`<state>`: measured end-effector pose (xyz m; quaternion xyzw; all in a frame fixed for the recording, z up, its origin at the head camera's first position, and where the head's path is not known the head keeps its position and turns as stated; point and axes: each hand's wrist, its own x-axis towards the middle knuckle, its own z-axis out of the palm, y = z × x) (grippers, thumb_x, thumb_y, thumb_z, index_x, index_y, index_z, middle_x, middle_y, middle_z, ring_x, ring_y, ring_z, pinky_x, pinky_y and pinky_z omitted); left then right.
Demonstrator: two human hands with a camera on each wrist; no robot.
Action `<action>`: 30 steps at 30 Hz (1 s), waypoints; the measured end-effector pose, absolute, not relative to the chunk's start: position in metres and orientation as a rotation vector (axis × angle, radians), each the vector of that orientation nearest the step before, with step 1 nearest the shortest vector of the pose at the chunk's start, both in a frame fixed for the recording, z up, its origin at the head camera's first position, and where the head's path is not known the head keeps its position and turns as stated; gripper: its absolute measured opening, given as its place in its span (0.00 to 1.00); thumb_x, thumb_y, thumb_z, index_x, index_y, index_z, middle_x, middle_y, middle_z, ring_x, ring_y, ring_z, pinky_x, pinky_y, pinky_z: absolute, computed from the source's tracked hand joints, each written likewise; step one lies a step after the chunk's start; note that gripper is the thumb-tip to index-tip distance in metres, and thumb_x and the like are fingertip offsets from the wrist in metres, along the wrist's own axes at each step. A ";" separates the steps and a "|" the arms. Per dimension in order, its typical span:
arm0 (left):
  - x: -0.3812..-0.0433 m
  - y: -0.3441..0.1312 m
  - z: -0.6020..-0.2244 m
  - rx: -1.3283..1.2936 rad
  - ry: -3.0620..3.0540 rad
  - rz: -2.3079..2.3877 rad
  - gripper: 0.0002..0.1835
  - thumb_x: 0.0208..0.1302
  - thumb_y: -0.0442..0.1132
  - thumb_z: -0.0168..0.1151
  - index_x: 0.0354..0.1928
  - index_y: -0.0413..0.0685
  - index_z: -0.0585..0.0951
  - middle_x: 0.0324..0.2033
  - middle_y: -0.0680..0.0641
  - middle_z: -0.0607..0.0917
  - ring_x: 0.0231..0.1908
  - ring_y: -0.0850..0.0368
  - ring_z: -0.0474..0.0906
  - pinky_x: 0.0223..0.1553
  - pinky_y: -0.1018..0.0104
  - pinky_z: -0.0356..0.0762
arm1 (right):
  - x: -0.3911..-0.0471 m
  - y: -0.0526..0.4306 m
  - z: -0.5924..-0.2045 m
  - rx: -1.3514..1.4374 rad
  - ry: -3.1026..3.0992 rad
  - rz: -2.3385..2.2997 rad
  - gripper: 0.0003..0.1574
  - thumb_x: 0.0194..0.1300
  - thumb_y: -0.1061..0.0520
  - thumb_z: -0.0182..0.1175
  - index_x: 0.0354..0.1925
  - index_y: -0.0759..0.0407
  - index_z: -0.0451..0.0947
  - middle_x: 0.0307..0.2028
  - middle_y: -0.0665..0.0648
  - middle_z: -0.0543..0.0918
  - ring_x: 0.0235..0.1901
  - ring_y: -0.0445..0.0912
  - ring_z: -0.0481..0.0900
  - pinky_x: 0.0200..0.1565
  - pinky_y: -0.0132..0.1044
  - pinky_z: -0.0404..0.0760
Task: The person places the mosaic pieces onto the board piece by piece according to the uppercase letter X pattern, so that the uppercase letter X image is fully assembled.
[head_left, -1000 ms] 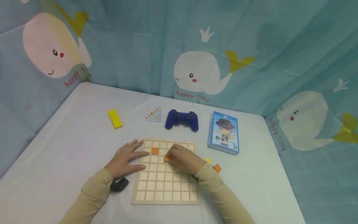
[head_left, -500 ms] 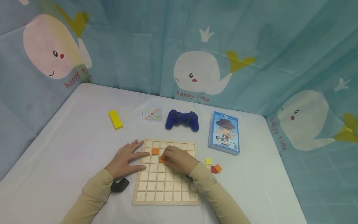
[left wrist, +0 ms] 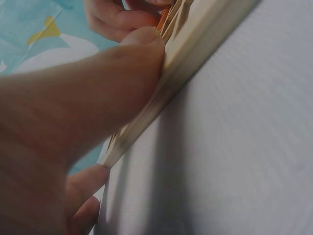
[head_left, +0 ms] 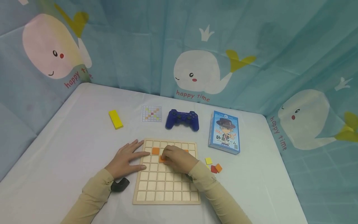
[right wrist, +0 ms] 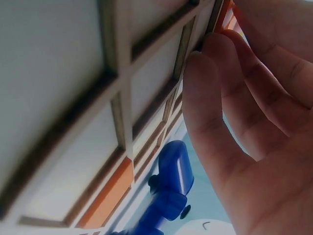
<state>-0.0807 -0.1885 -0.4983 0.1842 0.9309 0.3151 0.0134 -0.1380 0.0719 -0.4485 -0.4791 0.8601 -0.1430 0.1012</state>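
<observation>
A wooden grid board [head_left: 155,186] lies in front of me. Spread along its left edge, my left hand [head_left: 126,159] rests with straight fingers; its thumb [left wrist: 142,73] touches the frame in the left wrist view. Over the upper middle of the grid, my right hand [head_left: 179,158] pinches an orange square tile [head_left: 162,159] at a cell in the third row. That tile is partly covered by the fingers. One orange tile [head_left: 155,151] sits up and left of it, in the second row. Another orange tile [head_left: 186,151] shows just behind the right hand.
Right of the board lie loose tiles: yellow [head_left: 208,161], red [head_left: 213,169] and orange [head_left: 218,168]. Behind it are a yellow block [head_left: 116,119], a card with a coloured grid pattern [head_left: 152,114], a blue game controller [head_left: 182,119] and a blue game box [head_left: 224,133].
My right hand has moved slightly left with the orange tile, exposing another orange tile and more of the loose tiles. It has stayed nearly still over the last half second. The left hand has not moved.
</observation>
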 end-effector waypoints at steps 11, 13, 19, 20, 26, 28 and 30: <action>-0.085 -0.186 -0.497 0.576 2.886 0.994 0.28 0.55 0.61 0.66 0.57 0.64 0.80 0.71 0.44 0.63 0.72 0.40 0.50 0.70 0.41 0.46 | -0.139 0.075 -0.445 -1.422 2.573 -0.401 0.09 0.66 0.56 0.62 0.44 0.55 0.80 0.44 0.48 0.80 0.46 0.39 0.79 0.52 0.24 0.77; -0.085 -0.186 -0.496 0.573 2.883 0.997 0.27 0.55 0.61 0.66 0.57 0.64 0.80 0.71 0.44 0.63 0.72 0.40 0.50 0.70 0.41 0.46 | -0.139 0.079 -0.440 -1.427 2.584 -0.368 0.10 0.66 0.57 0.61 0.46 0.55 0.79 0.45 0.49 0.79 0.46 0.40 0.79 0.52 0.25 0.77; -0.086 -0.185 -0.496 0.569 2.883 0.987 0.28 0.55 0.62 0.65 0.57 0.64 0.80 0.71 0.44 0.62 0.72 0.40 0.50 0.70 0.41 0.46 | -0.133 0.119 -0.419 -1.362 2.671 -0.369 0.16 0.64 0.57 0.63 0.50 0.59 0.76 0.46 0.53 0.79 0.46 0.43 0.79 0.49 0.31 0.80; -0.086 -0.185 -0.496 0.568 2.885 0.982 0.28 0.55 0.62 0.65 0.57 0.64 0.80 0.71 0.44 0.62 0.72 0.40 0.50 0.70 0.41 0.46 | -0.132 0.128 -0.417 -1.334 2.694 -0.384 0.16 0.64 0.57 0.64 0.50 0.58 0.76 0.45 0.52 0.79 0.46 0.42 0.79 0.49 0.32 0.81; -0.084 -0.186 -0.497 0.553 2.892 0.976 0.28 0.54 0.61 0.66 0.56 0.63 0.80 0.70 0.43 0.63 0.72 0.39 0.50 0.70 0.41 0.46 | -0.115 0.190 -0.417 -1.098 2.818 -0.445 0.18 0.60 0.59 0.66 0.48 0.60 0.77 0.44 0.53 0.81 0.45 0.45 0.80 0.48 0.36 0.83; -0.083 -0.187 -0.498 0.549 2.892 0.977 0.28 0.53 0.61 0.66 0.56 0.63 0.80 0.70 0.43 0.64 0.72 0.39 0.51 0.70 0.41 0.46 | -0.108 0.208 -0.420 -0.962 2.845 -0.468 0.18 0.59 0.59 0.67 0.48 0.61 0.78 0.42 0.52 0.81 0.42 0.44 0.81 0.45 0.35 0.83; -0.082 -0.187 -0.498 0.551 2.896 0.975 0.27 0.54 0.62 0.66 0.56 0.64 0.80 0.70 0.43 0.64 0.71 0.39 0.51 0.70 0.41 0.47 | -0.102 0.224 -0.424 -0.804 2.869 -0.482 0.18 0.58 0.60 0.68 0.47 0.60 0.78 0.40 0.51 0.81 0.39 0.42 0.81 0.43 0.36 0.83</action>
